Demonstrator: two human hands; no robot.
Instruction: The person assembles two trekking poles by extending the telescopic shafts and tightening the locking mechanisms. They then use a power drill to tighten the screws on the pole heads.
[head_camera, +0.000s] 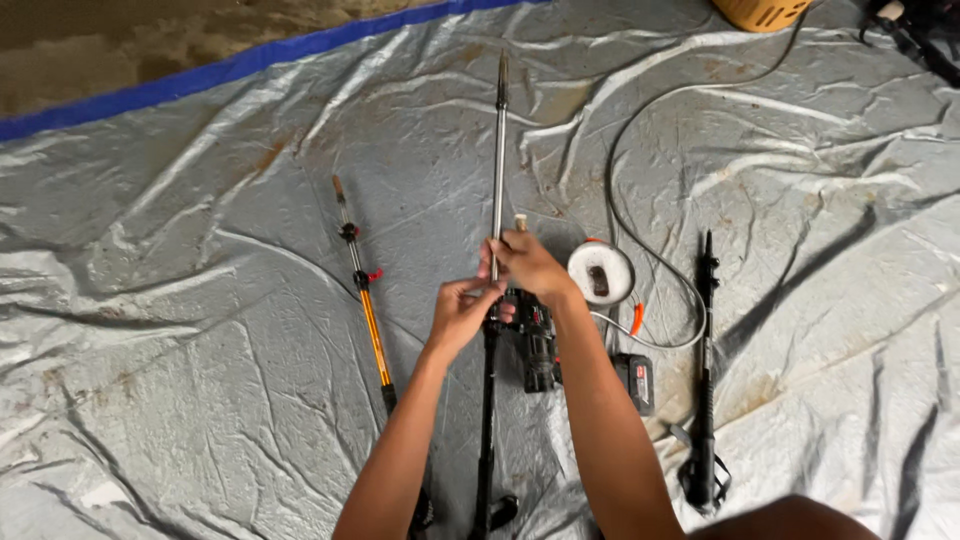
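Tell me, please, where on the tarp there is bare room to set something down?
Free: the tarp left of the orange pole, and its right edge beyond the black pole. Crowded: around both hands, left hand, right hand, by the drill and spool.

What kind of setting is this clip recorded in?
Probably a makeshift work area on the ground, indoors or out I cannot tell: a crinkled silver tarp with a blue edge covers bare floor, and telescopic poles, a cordless drill and a line spool lie on it.
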